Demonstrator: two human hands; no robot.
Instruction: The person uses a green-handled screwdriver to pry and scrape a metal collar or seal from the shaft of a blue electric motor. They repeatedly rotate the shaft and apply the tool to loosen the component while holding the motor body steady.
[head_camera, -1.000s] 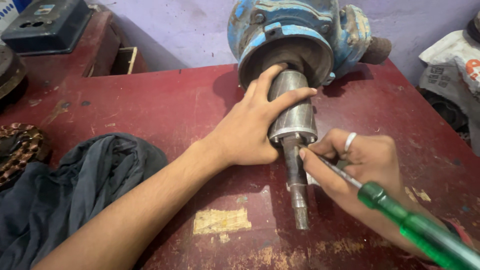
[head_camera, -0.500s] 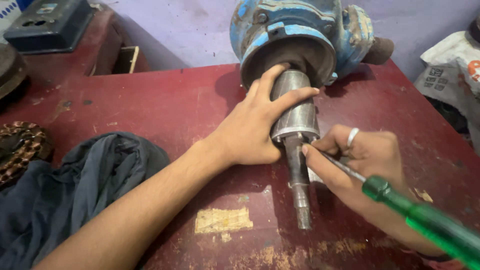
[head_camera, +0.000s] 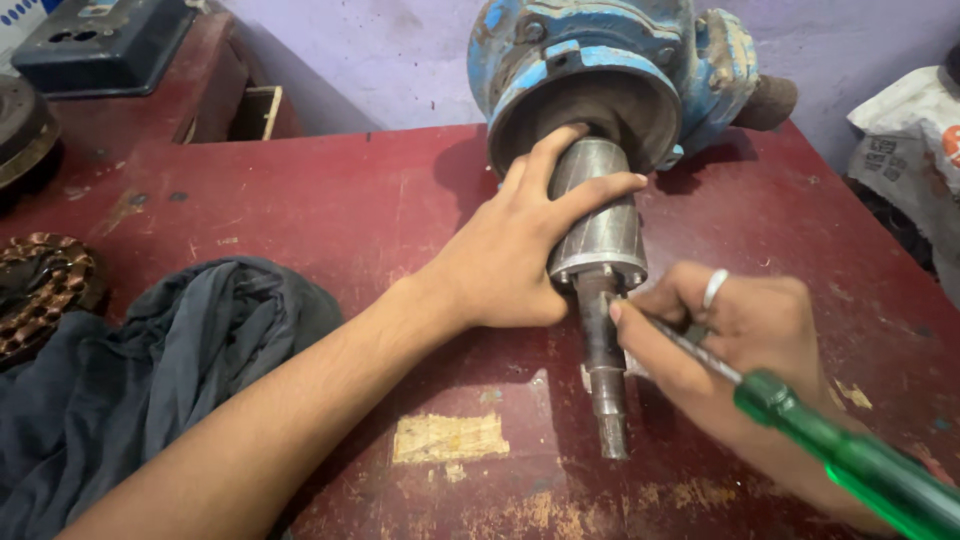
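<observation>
A grey metal rotor (head_camera: 606, 232) with a stepped shaft (head_camera: 604, 372) sticks out of a worn blue motor housing (head_camera: 600, 60) on a dark red table (head_camera: 330, 200). My left hand (head_camera: 510, 250) wraps around the rotor's cylinder from the left. My right hand (head_camera: 725, 345), with a ring on one finger, holds a green-handled screwdriver (head_camera: 850, 462). Its metal tip touches the shaft just below the rotor's end.
A dark grey cloth (head_camera: 130, 380) lies bunched at the left front. A rusty coiled part (head_camera: 40, 290) sits at the left edge, a dark box (head_camera: 100, 40) at the back left. A white printed sack (head_camera: 915, 140) is at the right. A torn label (head_camera: 447, 437) sticks to the table.
Both hands keep their hold. The view has shifted slightly; the screwdriver tip stays at the shaft below the rotor.
</observation>
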